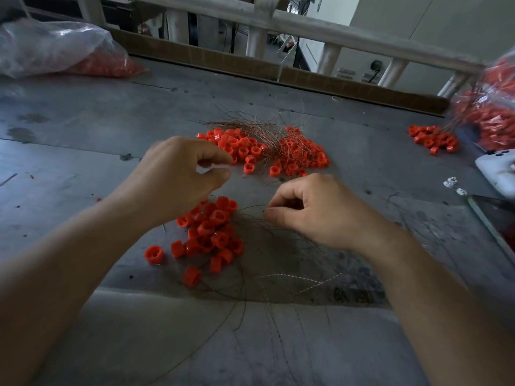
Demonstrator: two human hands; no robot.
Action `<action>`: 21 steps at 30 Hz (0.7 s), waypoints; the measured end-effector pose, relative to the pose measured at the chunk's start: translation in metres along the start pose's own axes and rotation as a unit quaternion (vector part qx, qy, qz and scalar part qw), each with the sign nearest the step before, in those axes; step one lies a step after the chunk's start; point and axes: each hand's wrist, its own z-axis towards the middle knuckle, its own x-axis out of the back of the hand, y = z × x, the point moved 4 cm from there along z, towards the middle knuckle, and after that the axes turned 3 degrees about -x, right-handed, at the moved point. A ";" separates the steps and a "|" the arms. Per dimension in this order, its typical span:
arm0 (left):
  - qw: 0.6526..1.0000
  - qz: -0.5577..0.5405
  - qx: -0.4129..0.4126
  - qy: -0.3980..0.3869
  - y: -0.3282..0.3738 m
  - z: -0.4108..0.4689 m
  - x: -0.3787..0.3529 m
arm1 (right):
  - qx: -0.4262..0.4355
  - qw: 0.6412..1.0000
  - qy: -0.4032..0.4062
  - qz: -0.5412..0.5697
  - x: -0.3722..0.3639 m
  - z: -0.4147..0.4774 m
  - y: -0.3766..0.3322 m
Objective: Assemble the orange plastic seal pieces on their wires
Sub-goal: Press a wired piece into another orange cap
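a scuffed grey counter runs back to a pale railing, with bags of orange parts at its far corners. the right hand has a narrow grip, thumb pressed to forefinger, apparently on one strand at the top of the loose wires that fan out beneath it toward the near edge. the left hand hangs higher and to the left, thumb and forefinger curled with a slim gap between them; it is blurred, so i cannot tell whether anything thin sits in that grip. the near pile of orange seal pieces lies between the two hands, just below the left one and just left of the right fingertips, so the left hand looks better placed to pick one. the pinched strand seems to arc leftward toward that pile, so a piece would likely be threaded on from that side. a second pile tangled with a wire bundle lies beyond both hands.
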 end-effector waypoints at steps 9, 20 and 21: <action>0.999 0.022 -0.015 -0.046 -0.017 0.022 -0.017 | -0.014 0.997 0.065 0.034 0.010 0.000 0.004; 0.997 0.060 -0.027 -0.048 -0.019 0.028 -0.022 | -0.029 0.994 0.099 0.035 0.013 0.001 0.004; 0.997 0.058 -0.026 -0.044 -0.019 0.028 -0.021 | -0.030 0.994 0.104 0.036 0.014 0.001 0.004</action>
